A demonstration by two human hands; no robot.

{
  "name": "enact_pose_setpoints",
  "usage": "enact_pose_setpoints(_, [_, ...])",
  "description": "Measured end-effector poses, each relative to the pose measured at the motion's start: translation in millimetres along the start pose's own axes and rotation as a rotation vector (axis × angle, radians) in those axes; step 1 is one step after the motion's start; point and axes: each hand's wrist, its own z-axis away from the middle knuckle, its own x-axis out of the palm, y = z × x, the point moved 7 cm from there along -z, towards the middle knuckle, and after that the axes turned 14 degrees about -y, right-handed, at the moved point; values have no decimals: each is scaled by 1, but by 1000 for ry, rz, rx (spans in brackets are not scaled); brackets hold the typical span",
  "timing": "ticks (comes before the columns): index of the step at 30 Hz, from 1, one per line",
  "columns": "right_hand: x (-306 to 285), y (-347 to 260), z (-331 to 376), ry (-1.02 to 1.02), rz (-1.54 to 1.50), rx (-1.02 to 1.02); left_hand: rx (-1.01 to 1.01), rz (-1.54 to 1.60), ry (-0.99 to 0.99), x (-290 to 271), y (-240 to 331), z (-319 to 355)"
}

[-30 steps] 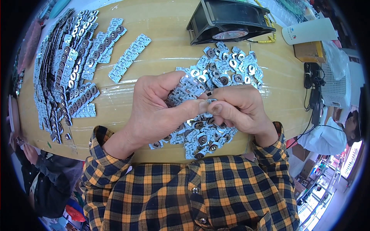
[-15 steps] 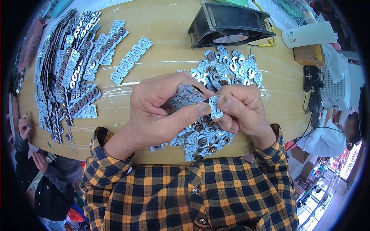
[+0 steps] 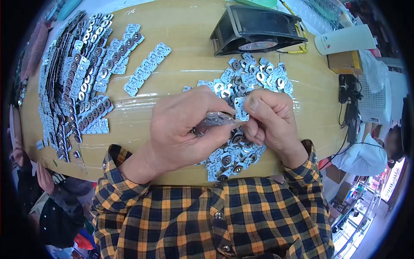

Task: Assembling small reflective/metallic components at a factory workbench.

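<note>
At the centre of the frame a strip of small metal parts [image 3: 214, 119] is gripped by the closed fingers of the left hand [image 3: 183, 129]; a single light-blue piece [image 3: 240, 108] is pinched by the right hand [image 3: 269, 118]; loose pieces [image 3: 254, 77] are heaped on the wooden desk [image 3: 189, 60] beneath; stacked strips [image 3: 73, 82] are laid at upper left.

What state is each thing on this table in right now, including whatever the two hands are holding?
Left hand: closed around a short strip of pieces.
Right hand: pinching a single square piece upright at the strip's end.
Loose pile: scattered, jumbled, under and beyond the hands.
Finished strips: laid in overlapping rows at the left.
Lone strip: flat, apart from the rows.
Black fan: tilted; whether it spins cannot be told.
</note>
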Motion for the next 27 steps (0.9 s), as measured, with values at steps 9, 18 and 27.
enact_pose_setpoints(9, [-15,-26,10,288,851,-267,-458,863,89,4,-37,4])
enact_pose_setpoints(18, [-7,-24,4,132,575,-245,-194,501,301,-23,-28,9])
enact_pose_setpoints(27, [-2,-25,2,54,490,-308,-299,970,371,-13,-43,12])
